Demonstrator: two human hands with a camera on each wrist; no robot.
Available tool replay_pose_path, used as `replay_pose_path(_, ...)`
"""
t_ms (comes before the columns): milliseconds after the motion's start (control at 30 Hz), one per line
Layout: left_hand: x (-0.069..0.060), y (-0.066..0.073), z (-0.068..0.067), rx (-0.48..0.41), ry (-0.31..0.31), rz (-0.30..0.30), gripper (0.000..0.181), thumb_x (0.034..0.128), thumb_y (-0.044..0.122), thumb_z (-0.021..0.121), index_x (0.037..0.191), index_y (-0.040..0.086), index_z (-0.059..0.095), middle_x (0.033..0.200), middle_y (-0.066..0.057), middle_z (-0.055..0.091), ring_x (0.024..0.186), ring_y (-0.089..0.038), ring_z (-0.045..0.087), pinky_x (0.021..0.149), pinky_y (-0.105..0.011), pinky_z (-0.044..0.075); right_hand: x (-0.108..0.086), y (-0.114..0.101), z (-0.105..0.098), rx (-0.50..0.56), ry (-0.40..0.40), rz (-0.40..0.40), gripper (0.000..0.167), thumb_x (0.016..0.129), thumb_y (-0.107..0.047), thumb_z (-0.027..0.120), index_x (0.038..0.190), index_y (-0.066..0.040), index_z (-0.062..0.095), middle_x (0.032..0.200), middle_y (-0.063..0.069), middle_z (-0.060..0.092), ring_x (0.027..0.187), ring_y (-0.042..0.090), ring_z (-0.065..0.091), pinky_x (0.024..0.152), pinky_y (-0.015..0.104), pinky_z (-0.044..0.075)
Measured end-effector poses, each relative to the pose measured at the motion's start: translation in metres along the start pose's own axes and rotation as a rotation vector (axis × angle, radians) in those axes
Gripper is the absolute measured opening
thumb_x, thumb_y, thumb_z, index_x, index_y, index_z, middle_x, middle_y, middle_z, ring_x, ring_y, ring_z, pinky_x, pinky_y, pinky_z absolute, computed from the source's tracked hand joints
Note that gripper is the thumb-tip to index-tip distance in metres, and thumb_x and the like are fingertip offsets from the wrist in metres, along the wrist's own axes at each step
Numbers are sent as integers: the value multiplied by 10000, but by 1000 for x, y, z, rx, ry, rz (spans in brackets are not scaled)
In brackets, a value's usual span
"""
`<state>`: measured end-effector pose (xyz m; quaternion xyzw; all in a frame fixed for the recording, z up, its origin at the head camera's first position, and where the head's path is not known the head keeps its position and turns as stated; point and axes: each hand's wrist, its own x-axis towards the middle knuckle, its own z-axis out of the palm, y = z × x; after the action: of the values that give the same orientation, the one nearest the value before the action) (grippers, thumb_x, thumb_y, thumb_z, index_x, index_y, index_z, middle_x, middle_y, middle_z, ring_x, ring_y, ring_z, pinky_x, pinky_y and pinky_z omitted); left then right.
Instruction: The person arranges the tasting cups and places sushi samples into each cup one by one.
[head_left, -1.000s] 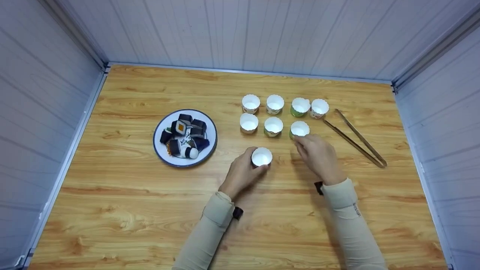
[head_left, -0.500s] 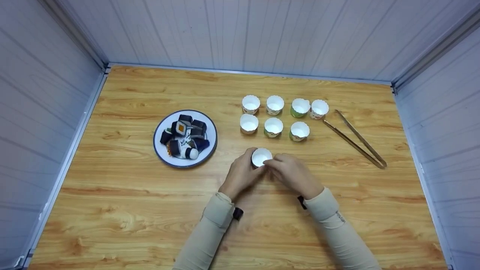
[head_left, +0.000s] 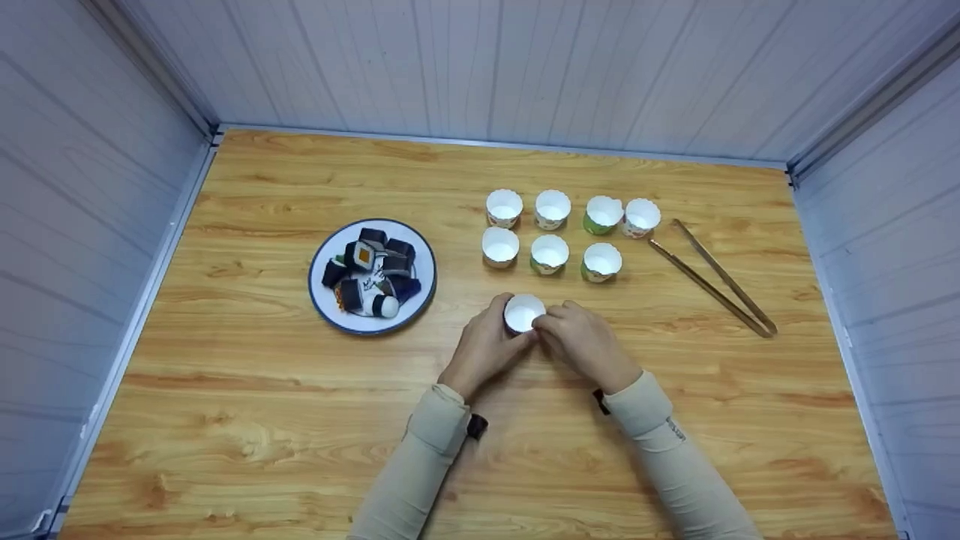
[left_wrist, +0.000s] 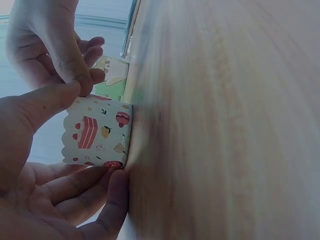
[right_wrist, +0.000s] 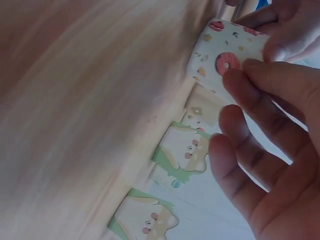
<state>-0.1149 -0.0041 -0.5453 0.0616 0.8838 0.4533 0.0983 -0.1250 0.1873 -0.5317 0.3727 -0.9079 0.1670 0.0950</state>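
Observation:
A white paper baking cup [head_left: 523, 309] with a scalloped rim stands upright on the wooden table, near its middle. My left hand [head_left: 484, 349] holds it from the left, the thumb on the near side and the fingers round the far side. From the right, my right hand [head_left: 585, 346] pinches the rim between thumb and forefinger. In the left wrist view the cup's wall [left_wrist: 100, 132] shows printed cake and fruit pictures. A pink doughnut is printed on the side of the cup [right_wrist: 207, 55] in the right wrist view, where my other right fingers curve loosely beside it.
Behind the hands stand several more paper cups [head_left: 550, 255] in two rows. Metal tongs [head_left: 720, 289] lie spread to their right. A blue-rimmed plate [head_left: 321, 304] with several sushi pieces [head_left: 360, 256] sits to the left. Panel walls [head_left: 465, 67] border the table.
My right hand has left the front-right cup of the rows, moved left and nearer, and taken the rim of the cup in my left hand. The left hand has stayed put.

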Motion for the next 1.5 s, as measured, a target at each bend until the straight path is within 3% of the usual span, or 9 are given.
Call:
replay_pose_path(167, 1, 2, -1, 23, -36, -35, 719, 879, 330, 787, 1445, 40, 453, 1405, -150, 557, 1297, -281, 515, 1060, -415, 432, -1, 7, -11, -1, 70, -9, 95, 868, -54, 778, 952, -89, 752, 884, 30, 693, 719, 219, 570, 603, 341, 511)
replay_pose_path(400, 2, 3, -2, 59, -51, -55, 689, 896, 314, 766, 1441, 22, 461, 1363, -153, 581, 1273, -305, 532, 1053, -412, 438, -4, 26, -49, 5, 192, 3, 143, 842, -12, 786, 975, -50, 751, 934, 71, 722, 791, 262, 641, 670, 379, 561)
replay_pose_path(500, 1, 3, -2, 60, -50, -56, 688, 899, 322, 762, 1444, 26, 464, 1367, -145, 581, 1280, -304, 527, 1060, -410, 432, -8, 43, -66, -29, 249, 44, 113, 865, -14, 758, 975, -40, 748, 926, 92, 727, 777, 288, 643, 654, 393, 564)
replay_pose_path(633, -1, 1, -1, 56, -34, -42, 650, 909, 313, 749, 1434, 33, 487, 1347, -126, 597, 1264, -284, 542, 1048, -401, 441, -16, 69, -80, -96, 293, 159, 62, 882, -33, 753, 944, -35, 751, 866, 111, 718, 730, 307, 635, 606, 420, 543)
replay_pose_path(867, -9, -1, -2, 36, 11, 28, 557, 935, 278, 716, 1402, 42, 524, 1288, -98, 624, 1218, -258, 570, 1024, -401, 454, -29, 101, -74, -154, 236, 313, 40, 882, -47, 758, 919, -30, 760, 837, 136, 715, 702, 341, 647, 611, 471, 528)
replay_pose_path(1067, -15, 1, -4, 44, 17, 57, 554, 937, 286, 717, 1400, 47, 530, 1311, -116, 619, 1230, -258, 569, 1036, -403, 451, -35, 111, -66, -143, 199, 402, 58, 888, -34, 740, 944, -38, 757, 882, 144, 725, 745, 369, 668, 619, 515, 527)
replay_pose_path(1333, -21, 2, -7, 62, -1, 34, 566, 940, 320, 710, 1416, 74, 526, 1354, -105, 597, 1264, -252, 545, 1059, -399, 430, -37, 116, -66, -156, 191, 455, 58, 898, -39, 728, 946, -42, 759, 864, 152, 715, 723, 367, 663, 577, 515, 512)
replay_pose_path(1500, -26, 4, -10, 68, 7, 58, 569, 930, 315, 728, 1407, 72, 535, 1332, -111, 615, 1233, -249, 568, 1047, -403, 442, -40, 122, -60, -171, 128, 492, 45, 903, -54, 729, 934, -47, 760, 829, 149, 697, 690, 372, 644, 523, 516, 491)
